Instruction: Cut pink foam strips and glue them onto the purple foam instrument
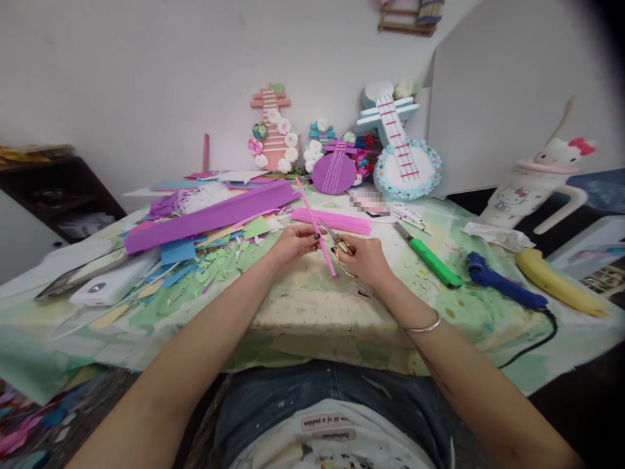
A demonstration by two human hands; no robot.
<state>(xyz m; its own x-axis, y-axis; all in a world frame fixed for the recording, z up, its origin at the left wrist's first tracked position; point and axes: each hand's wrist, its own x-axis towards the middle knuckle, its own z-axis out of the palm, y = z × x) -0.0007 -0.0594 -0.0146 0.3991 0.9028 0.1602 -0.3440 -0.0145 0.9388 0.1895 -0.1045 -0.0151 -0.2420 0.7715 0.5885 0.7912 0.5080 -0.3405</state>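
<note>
Pinching pink strip [307, 205], left hand [291, 243], scissors [336, 240] in right hand [367, 260], cup [522, 195] contents unclear

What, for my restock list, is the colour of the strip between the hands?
Pink; the strip shows best in the head view.

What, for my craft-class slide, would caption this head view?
Left hand holds a thin pink strip while the right hand holds small scissors to it, above a scrap-strewn table.

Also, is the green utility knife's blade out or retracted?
Out: a grey blade sticks past the far end of the green utility knife, lying on the table beside the right hand holding scissors.
</note>
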